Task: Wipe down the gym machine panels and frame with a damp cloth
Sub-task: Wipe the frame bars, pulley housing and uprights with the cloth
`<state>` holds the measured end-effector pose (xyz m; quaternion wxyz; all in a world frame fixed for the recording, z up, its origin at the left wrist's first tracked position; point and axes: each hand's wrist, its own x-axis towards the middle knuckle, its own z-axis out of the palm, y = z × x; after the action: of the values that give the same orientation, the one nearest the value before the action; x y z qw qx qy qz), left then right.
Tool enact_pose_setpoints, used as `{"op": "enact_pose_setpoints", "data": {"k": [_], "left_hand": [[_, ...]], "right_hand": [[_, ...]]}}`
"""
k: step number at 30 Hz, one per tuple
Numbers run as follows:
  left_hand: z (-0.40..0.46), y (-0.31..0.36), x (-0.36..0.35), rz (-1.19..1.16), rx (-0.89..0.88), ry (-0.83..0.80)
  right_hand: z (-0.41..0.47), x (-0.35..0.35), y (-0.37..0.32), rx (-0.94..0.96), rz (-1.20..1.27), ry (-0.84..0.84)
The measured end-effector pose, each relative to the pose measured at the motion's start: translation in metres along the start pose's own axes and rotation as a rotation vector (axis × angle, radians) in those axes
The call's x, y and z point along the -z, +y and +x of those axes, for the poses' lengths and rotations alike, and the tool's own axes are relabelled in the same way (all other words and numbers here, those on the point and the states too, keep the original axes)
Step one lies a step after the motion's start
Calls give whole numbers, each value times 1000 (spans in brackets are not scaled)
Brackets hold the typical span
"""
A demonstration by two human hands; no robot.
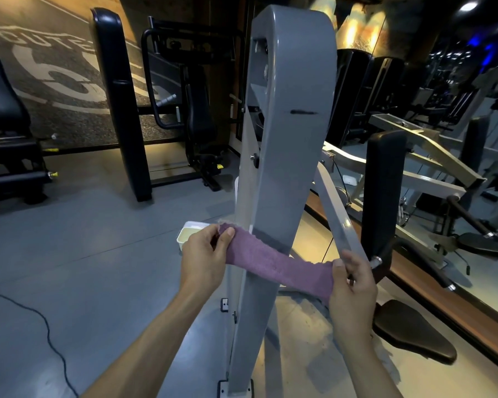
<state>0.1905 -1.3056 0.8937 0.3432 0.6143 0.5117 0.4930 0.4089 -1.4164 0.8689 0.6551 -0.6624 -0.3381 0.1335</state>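
Head view shows a purple cloth (276, 264) stretched across the front of the grey machine upright (282, 156), low on the post. Left hand (206, 258) pinches one end in a closed grip; right hand (352, 288) grips the other end, lower and right of the post.

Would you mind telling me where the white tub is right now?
In the head view, the white tub sits on the floor left of the grey frame, just behind the left hand.
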Motion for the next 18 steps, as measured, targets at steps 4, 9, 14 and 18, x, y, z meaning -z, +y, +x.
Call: {"op": "enact_pose_setpoints", "data": {"k": [4, 9, 14, 18], "left_hand": [[4, 10, 11, 131, -133, -48], [3, 36, 12, 341, -350, -118], [11, 28, 22, 394, -373, -147], [19, 9, 33, 507, -300, -182]], "right_hand": [[-7, -8, 22, -207, 108, 35], [-21, -39, 56, -440, 291, 105], [-33, -47, 59, -296, 114, 126], [-34, -39, 61, -232, 37, 111]]}}
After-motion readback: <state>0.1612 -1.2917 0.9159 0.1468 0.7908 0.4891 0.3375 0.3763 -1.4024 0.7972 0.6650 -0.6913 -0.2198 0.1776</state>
